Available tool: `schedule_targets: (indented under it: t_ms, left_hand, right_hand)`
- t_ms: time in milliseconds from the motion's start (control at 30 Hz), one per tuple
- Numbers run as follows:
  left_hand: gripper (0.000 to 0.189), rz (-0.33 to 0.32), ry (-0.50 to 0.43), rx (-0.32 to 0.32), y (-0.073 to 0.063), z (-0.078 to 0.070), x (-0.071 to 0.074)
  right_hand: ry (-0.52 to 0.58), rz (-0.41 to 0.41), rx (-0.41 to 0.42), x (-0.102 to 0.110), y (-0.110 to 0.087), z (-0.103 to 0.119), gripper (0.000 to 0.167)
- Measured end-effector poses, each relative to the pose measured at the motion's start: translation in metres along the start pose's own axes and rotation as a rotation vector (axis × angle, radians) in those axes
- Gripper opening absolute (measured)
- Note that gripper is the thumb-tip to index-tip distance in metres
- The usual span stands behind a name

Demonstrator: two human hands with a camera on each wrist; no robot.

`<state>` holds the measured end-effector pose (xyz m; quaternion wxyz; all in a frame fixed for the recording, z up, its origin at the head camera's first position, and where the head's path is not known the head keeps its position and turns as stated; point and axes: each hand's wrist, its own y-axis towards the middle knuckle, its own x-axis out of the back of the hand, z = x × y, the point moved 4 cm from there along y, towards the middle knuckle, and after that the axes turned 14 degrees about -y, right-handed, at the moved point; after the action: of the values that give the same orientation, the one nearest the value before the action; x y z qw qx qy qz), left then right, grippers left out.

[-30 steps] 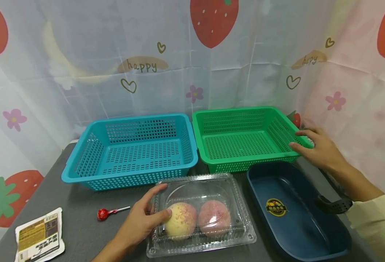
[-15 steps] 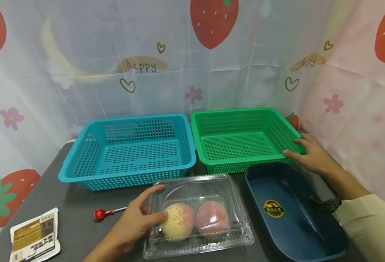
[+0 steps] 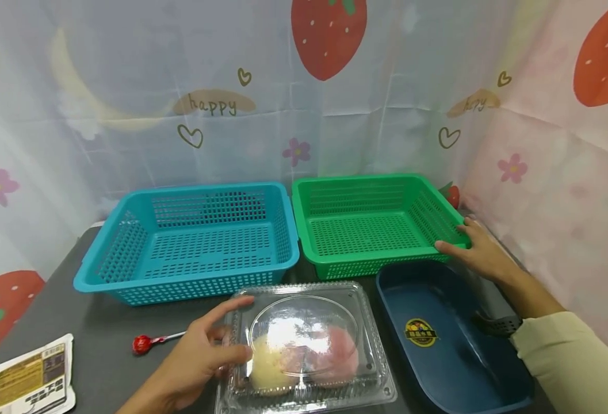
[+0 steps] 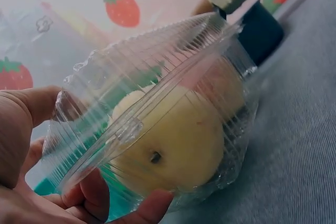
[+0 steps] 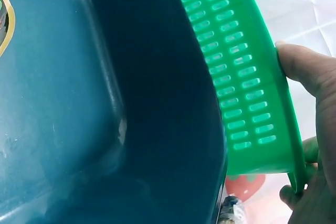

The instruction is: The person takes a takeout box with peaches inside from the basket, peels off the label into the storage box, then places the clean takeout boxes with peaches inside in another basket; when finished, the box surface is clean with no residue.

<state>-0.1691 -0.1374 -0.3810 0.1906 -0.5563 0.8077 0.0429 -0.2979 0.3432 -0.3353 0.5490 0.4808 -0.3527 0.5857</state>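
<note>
My left hand (image 3: 205, 351) grips the left side of a clear plastic clamshell box (image 3: 371, 339) with its lid down. Inside lie two round peach-like fruits, a yellow one (image 3: 267, 368) and a pink one (image 3: 340, 356). In the left wrist view, fingers (image 4: 94, 192) curl at the box's edge beside the yellow fruit. My right hand (image 3: 482, 253) holds the front right corner of a green slotted basket (image 3: 360, 256); in the right wrist view its thumb lies on the rim while other fingertips show round the corner.
A blue basket (image 3: 179, 290) stands left of the green one. On the right is a dark blue tub (image 3: 454, 345) with a round label. A red lollipop (image 3: 142, 344) and a white-and-yellow packet (image 3: 34, 376) lie on the grey table at left. A printed curtain (image 3: 335, 132) hangs behind.
My right hand has slid from the green basket's right rim to its front corner. The head view has turned slightly right. The box's near edge sits lower in view, and glare covers its lid.
</note>
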Motion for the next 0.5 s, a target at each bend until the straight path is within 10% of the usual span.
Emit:
schedule_targets:
  t_ms: [500]
  left_hand:
    - [0.076, 0.058, -0.003, -0.085, -0.004, -0.067, -0.038]
  right_hand:
    - [0.023, -0.040, -0.007, 0.000, -0.003, 0.004, 0.084]
